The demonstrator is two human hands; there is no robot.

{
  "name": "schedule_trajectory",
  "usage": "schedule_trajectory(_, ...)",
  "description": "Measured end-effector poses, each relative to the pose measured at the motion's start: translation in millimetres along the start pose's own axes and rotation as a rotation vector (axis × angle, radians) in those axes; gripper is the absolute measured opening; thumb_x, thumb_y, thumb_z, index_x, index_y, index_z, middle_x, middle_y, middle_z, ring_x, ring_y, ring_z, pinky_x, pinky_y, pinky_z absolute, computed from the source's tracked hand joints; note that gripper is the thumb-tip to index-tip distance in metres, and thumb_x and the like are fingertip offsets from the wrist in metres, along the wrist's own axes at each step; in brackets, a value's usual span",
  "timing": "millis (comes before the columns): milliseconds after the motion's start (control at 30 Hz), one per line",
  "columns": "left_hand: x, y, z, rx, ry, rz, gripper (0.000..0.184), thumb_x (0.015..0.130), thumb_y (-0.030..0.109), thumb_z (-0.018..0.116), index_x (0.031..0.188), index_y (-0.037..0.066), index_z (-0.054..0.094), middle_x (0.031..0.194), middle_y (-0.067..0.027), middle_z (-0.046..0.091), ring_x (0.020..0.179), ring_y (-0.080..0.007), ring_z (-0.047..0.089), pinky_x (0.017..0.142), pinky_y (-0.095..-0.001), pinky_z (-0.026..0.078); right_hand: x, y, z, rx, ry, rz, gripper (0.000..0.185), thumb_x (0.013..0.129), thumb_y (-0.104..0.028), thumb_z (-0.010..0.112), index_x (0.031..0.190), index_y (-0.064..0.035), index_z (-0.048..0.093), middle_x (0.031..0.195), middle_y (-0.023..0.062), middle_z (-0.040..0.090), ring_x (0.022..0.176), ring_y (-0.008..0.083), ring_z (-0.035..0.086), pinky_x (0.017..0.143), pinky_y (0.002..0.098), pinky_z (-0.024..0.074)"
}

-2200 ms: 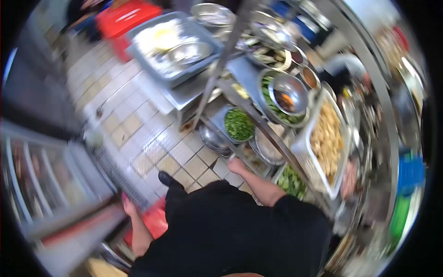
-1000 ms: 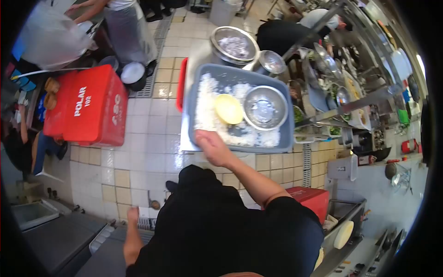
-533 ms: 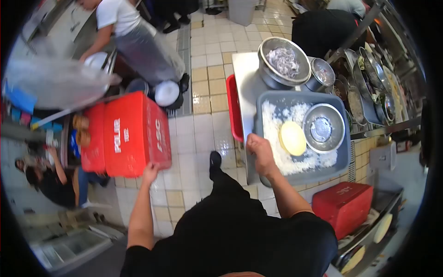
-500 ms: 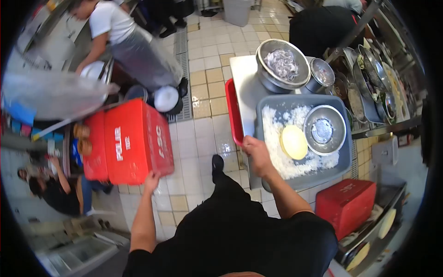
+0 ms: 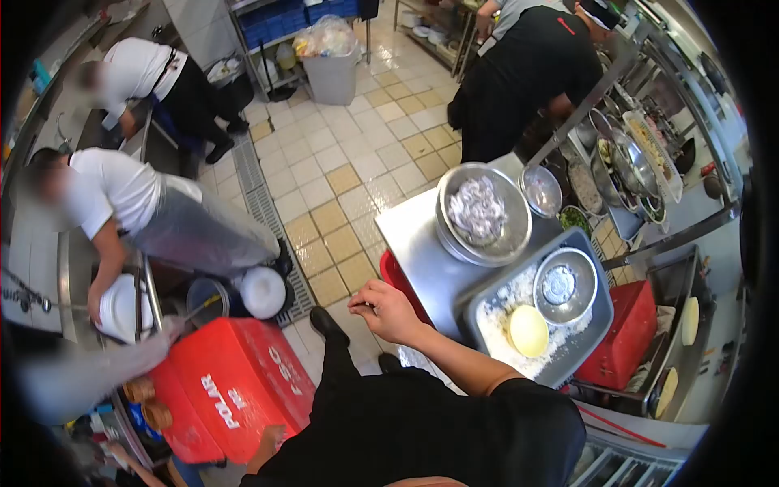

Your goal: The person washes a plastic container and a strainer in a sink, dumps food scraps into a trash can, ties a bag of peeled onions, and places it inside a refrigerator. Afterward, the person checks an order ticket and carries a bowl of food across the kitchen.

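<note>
Plainly, the right hand (image 5: 385, 312) is out ahead of the body, palm side turned down, above the tiled floor (image 5: 398, 146) and near the corner of a steel table (image 5: 414, 235). Its fingers are loosely curled, thumb close by — whether anything small sits between them, I cannot tell. A red tub (image 5: 396, 274) shows beneath the table edge, just beyond the hand.

The left hand (image 5: 270, 445) is low, beside the near side of a big red box (image 5: 231, 398) lettered POLAR. I cannot tell if it touches the box, nor how its fingers stand. The box is on the left, with two brown cups (image 5: 148, 404) at its outer end.

On the table, a large steel bowl (image 5: 519, 223) holds pale strips (image 5: 476, 209), with a smaller steel container (image 5: 541, 191) beside it. A grey tray (image 5: 580, 349) stands nearer, with white bits spread inside, a yellow bowl (image 5: 528, 330) and a steel bowl with a whitish patch in it. Left, a person in a white shirt (image 5: 122, 195) bends over white plates (image 5: 120, 307) — another person (image 5: 158, 77) leans beyond. A person in black (image 5: 544, 73) stoops past the table.
</note>
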State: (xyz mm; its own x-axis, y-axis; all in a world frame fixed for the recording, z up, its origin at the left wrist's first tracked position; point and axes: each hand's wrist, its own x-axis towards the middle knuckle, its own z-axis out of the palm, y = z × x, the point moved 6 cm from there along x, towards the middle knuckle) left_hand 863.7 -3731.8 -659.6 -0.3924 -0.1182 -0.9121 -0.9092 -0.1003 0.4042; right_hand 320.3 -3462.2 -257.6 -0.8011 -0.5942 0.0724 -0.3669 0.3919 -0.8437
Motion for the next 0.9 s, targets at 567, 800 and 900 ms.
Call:
schedule_trajectory(567, 235, 946, -79, 0.109, -0.081, 0.855, 0.021, 0.091, 0.024, 0.055, 0.09, 0.004, 0.063, 0.078, -0.0025, 0.063, 0.065, -0.0109, 0.055, 0.057, -0.026, 0.046, 322, 164, -15, -0.455, 0.577, 0.543, 0.014, 0.065, -0.016, 0.074, 0.075, -0.007, 0.07, 0.099, 0.0158, 0.065, 0.095, 0.0334, 0.06, 0.084, 0.0386, 0.0478)
schedule_trajectory(800, 389, 1123, -145, 0.379, 0.112, 0.818, 0.028, 0.085, 0.031, 0.059, 0.091, 0.004, 0.068, 0.079, -0.0079, 0.067, 0.073, -0.0137, 0.06, 0.067, -0.0303, 0.048, 394, 294, -66, -0.217, 0.516, 1.022, 0.026, 0.074, -0.034, 0.068, 0.083, -0.0098, 0.072, 0.089, 0.0155, 0.068, 0.085, 0.0302, 0.065, 0.077, 0.0399, 0.0511)
schedule_trajectory(900, 424, 1126, -220, 0.523, 0.299, 0.66, 0.028, 0.084, 0.028, 0.055, 0.08, 0.002, 0.063, 0.067, -0.0136, 0.061, 0.053, -0.0188, 0.056, 0.052, -0.036, 0.045, 439, 353, -98, -0.191, 0.439, 1.081, 0.028, 0.075, -0.035, 0.067, 0.085, -0.01, 0.071, 0.086, 0.014, 0.069, 0.083, 0.0298, 0.066, 0.074, 0.0402, 0.0517)
